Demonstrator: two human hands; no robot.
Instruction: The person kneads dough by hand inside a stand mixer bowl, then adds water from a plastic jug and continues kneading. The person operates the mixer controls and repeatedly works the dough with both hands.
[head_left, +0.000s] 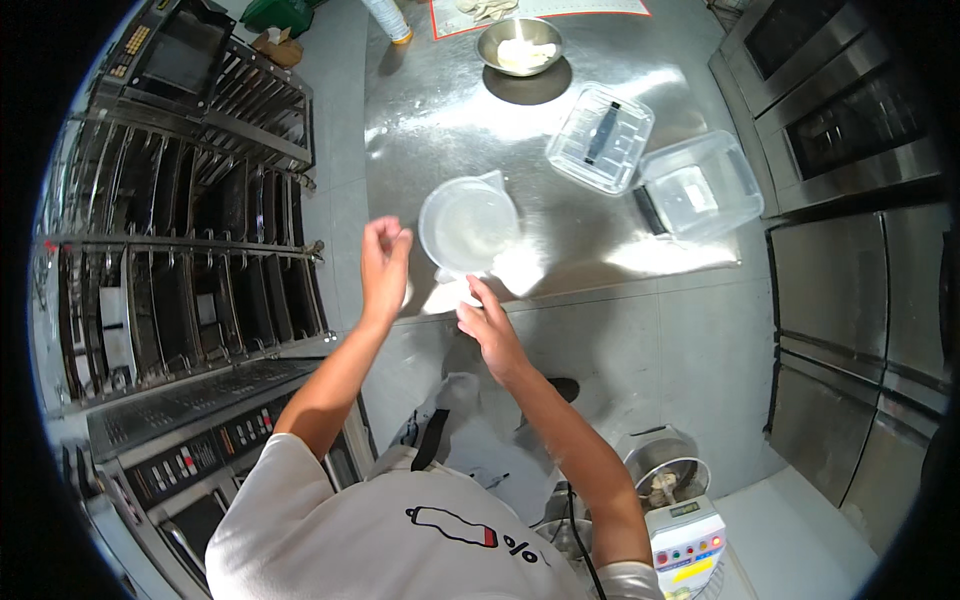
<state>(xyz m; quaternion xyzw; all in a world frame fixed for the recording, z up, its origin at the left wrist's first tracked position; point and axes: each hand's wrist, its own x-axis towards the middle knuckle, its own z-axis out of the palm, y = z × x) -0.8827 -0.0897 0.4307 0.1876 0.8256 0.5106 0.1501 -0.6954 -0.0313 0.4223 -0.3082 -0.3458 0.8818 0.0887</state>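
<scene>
A round translucent plastic jug (469, 221) stands near the front edge of the steel worktable (420, 127), its pouring lip facing away from me. Something pale or cloudy shows inside it. To the left of the jug is my left hand (385, 270), raised, with loosely curled fingers and nothing visible in them. My right hand (491, 330) is just in front of the jug, close to its near tab or handle. Its fingers are apart and hold nothing I can see; whether a fingertip touches the jug is unclear.
Farther back stand a steel bowl (501, 37) with white contents and a white canister (388, 19). On the right are a clear lid (577, 161) and a clear plastic bin (731, 176). Tray racks (311, 247) line the left, steel cabinets (825, 285) the right; a dough mixer (686, 536) stands behind me.
</scene>
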